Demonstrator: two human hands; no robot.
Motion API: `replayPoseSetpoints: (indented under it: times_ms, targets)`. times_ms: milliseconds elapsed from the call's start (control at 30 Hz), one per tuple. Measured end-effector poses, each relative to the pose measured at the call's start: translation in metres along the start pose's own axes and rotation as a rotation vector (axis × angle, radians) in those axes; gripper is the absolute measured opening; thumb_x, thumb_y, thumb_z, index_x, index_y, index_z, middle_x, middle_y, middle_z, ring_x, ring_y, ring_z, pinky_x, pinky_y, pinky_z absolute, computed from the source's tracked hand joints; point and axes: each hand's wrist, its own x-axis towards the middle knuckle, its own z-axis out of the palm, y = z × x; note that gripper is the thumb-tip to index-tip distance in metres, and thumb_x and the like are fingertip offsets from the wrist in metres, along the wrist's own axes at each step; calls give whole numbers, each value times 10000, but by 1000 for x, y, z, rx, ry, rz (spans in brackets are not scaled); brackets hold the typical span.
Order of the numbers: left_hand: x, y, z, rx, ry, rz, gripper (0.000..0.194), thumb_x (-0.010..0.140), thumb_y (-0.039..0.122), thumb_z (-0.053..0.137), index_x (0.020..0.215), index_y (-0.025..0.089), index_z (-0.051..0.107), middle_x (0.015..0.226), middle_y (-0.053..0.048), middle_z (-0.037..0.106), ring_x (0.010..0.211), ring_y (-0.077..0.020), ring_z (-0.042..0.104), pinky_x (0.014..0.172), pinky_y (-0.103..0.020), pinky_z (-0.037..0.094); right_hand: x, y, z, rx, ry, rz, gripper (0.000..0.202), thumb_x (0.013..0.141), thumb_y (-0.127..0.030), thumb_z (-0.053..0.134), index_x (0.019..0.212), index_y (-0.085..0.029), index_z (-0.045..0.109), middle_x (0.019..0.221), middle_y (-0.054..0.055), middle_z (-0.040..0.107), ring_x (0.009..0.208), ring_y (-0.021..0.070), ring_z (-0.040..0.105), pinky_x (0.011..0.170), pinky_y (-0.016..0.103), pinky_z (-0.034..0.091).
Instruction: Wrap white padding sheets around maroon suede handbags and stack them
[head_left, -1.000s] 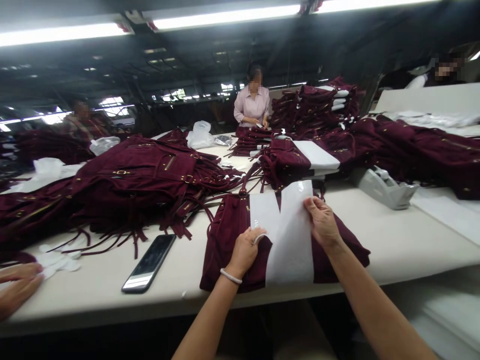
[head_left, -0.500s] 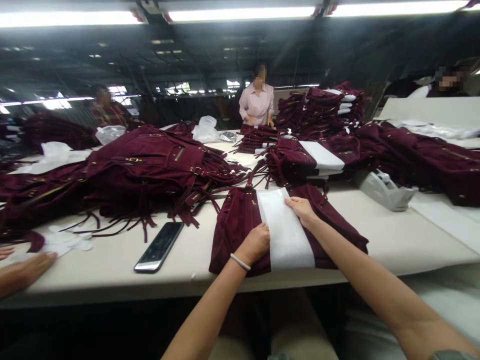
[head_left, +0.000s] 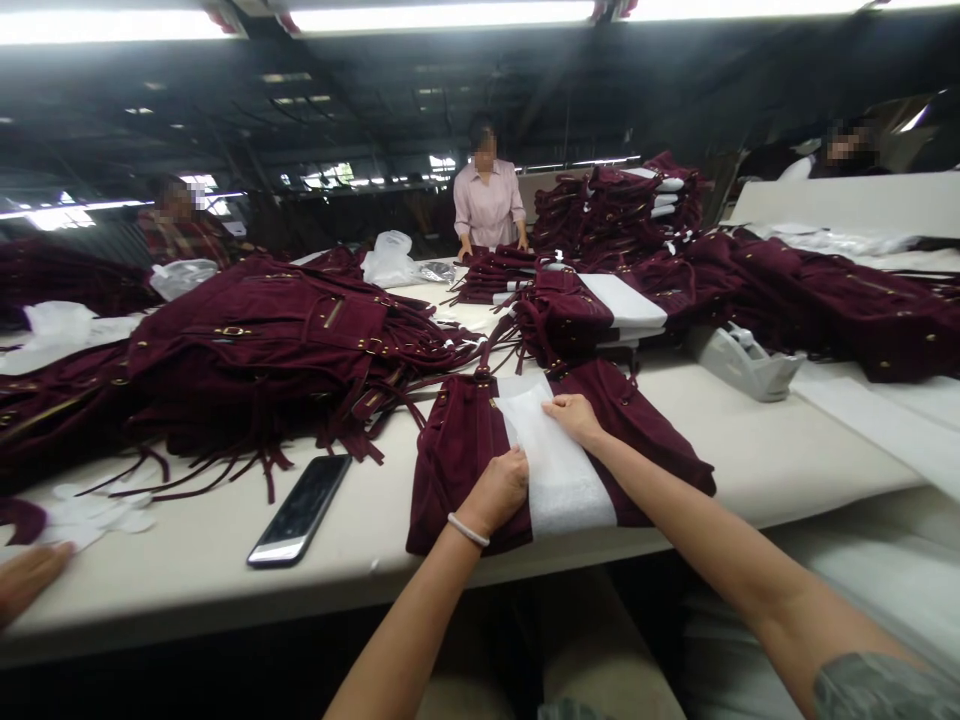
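Observation:
A burgundy handbag [head_left: 457,460] lies at the table's front edge, with a white foam strip [head_left: 566,480] across its middle. My left hand [head_left: 501,490] is closed at the strip's left edge, its fingertips pressed together on that edge. Higher up, my right hand [head_left: 574,418] pinches the strip near its upper right edge. The bag's straps run back from its top, towards the other bags. Whatever lies under the strip is hidden.
A phone [head_left: 300,510] rests left of the bag. Burgundy bags [head_left: 255,320] are heaped behind it; a foam-wrapped bag [head_left: 570,310] and a grey tape dispenser [head_left: 746,362] stand further right. Another person's hand [head_left: 34,580] is at the left edge. A co-worker [head_left: 489,205] stands across the table.
The whole scene has shifted left as my view turned slightly right. Both hands stay on the foam strip, with little change of grip. The co-worker opposite has raised their upper body slightly.

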Motion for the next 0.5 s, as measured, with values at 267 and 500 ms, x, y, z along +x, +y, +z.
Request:
replayPoseSetpoints:
  times_ms: [267,500]
  targets:
    - [-8,-1,-1,-28,-12,13,273,814,-17,410,766,154,618,839,-71,660,782,-172,650,718,-247,532,-22,-14,-2,-316,156,66,321,883,-411,522,880,-213,774,929,106,739,860,232,651,684,276,412]
    - [-8,0,-3,-63,-83,21,282,792,-29,409,719,161,605,858,-64,656,854,-174,646,743,-235,525,-15,-17,-2,-395,123,116,342,906,-449,506,949,-235,769,977,91,741,913,236,665,725,286,448]
